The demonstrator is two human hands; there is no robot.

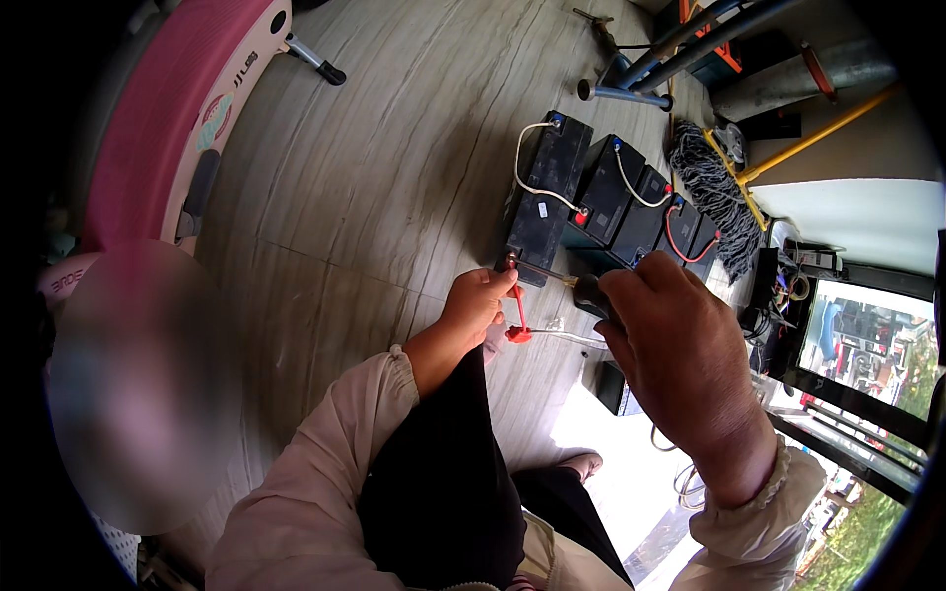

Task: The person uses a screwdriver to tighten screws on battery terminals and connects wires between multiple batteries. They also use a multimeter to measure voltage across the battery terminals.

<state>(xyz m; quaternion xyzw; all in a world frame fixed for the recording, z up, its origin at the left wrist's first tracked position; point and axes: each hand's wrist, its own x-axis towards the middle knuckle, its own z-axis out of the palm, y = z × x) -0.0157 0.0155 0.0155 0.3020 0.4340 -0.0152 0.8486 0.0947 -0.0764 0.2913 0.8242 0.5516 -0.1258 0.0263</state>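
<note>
My left hand (pixel 475 305) is closed at the near end of a long black battery (pixel 540 163), pinching a red wire (pixel 520 307) by its terminal. The wire runs down to a red connector (pixel 518 335), joined to a pale cable (pixel 560 336). My right hand (pixel 670 355) grips a screwdriver (pixel 588 295) by its dark handle, the shaft pointing to that same terminal; thumb and finger hide part of the contact. More black batteries (pixel 601 187) stand in a row to the right, with white and red leads on top.
Pink equipment (pixel 148 118) lies along the left, beside a blurred patch. A metal frame (pixel 631 89), a mop (pixel 719 197) with yellow handle and a large pipe (pixel 759 94) are at upper right. Glass panels (pixel 867 345) are at right. My foot (pixel 581 465) rests on the tiled floor (pixel 365 167).
</note>
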